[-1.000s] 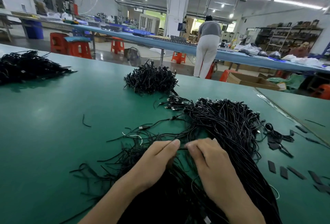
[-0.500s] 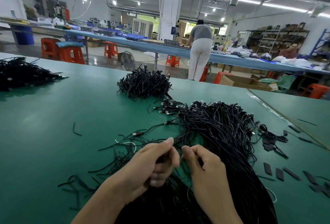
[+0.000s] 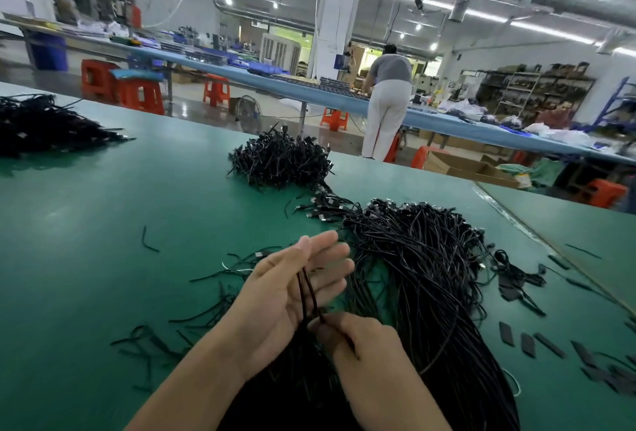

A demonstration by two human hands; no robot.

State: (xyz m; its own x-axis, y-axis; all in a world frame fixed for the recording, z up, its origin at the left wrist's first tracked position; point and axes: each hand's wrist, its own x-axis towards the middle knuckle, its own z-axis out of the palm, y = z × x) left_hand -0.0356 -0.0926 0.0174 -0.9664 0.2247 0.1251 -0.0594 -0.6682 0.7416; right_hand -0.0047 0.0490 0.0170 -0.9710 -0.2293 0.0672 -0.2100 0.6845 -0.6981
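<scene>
**A:** What do we find in the upper left of the frame?

**B:** We find a dark heap [image 3: 41,128] of cables there, lying on the green tabletop [image 3: 103,217].

**A:** And in the lower centre?

**B:** We see our left hand [image 3: 292,296] with the palm turned up, its fingers [image 3: 330,251] spread and nearly straight. Some thin black strands [image 3: 307,289] lie across this palm. Just to the right, our right hand [image 3: 364,348] has its fingers curled and pinches the same strands at their lower end.

**A:** What is above the hands and to their right?

**B:** In the upper centre lies a round pile [image 3: 278,162] of cables. Right of the hands the big bundle [image 3: 430,276] spreads over the tabletop. Flat black strips [image 3: 526,344] lie in the lower right.
</scene>
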